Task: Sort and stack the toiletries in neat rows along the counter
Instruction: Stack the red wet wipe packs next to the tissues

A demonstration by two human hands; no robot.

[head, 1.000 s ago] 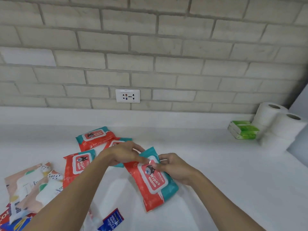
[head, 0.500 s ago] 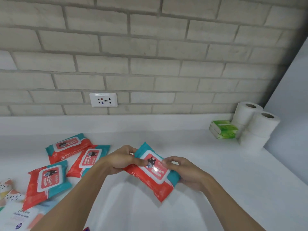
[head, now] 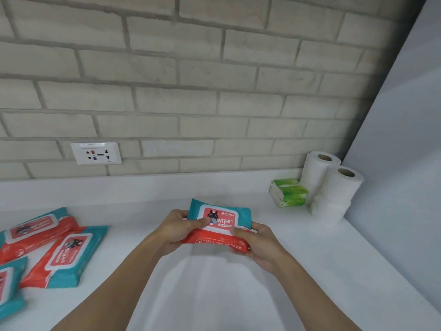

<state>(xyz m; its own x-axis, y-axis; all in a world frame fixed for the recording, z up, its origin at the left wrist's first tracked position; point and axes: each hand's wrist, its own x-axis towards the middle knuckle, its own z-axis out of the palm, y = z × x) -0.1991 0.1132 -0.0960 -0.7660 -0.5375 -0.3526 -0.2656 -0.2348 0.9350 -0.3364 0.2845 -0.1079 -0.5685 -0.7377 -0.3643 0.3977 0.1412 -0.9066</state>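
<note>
At mid-frame, gripping one pack (head: 220, 223) with left hand (head: 176, 229) and right hand (head: 257, 244) over bench (head: 310, 271); barely begun (other packs (head: 64, 256) loose, lower left).

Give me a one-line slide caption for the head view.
Left hand and right hand hold a wipes pack over the counter; green tissue packs and toilet rolls sit far right.

Glossy plastic wipes pack (head: 220, 222); smooth white counter (head: 214, 295); soft paper rolls (head: 334, 185) — rough, matt brick wall (head: 191, 91)
</note>
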